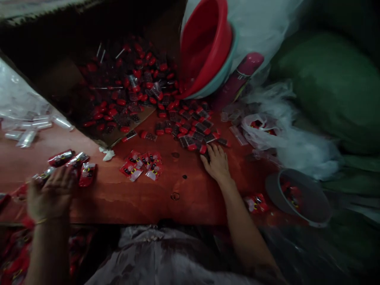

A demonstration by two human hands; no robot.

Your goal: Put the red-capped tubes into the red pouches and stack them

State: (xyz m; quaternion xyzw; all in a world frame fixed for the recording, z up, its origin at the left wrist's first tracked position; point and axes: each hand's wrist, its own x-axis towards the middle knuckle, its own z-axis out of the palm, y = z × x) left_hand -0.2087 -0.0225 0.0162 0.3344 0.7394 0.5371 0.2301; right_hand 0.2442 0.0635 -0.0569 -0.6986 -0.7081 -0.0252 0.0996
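Note:
My right hand (217, 164) reaches to the near edge of a pile of small clear containers with red caps (192, 132) and dark contents. Its fingers are stretched out, and the fingertips touch the nearest pieces. At the left, my left hand (53, 194) is slightly blurred, fingers extended and holding nothing that I can see. Beside it lie filled, shiny red packets (87, 174). Between the hands, several flat red printed wrappers (141, 164) are spread on the wooden table (190, 206).
A tipped cardboard box (59, 89) holds more red-capped containers. Behind the pile lean a red basin (204, 47) and a pink spray can (240, 77). Clear tubes (28, 132) lie left. At right are plastic bags (305, 146) and a grey tub (276, 194) with wrappers.

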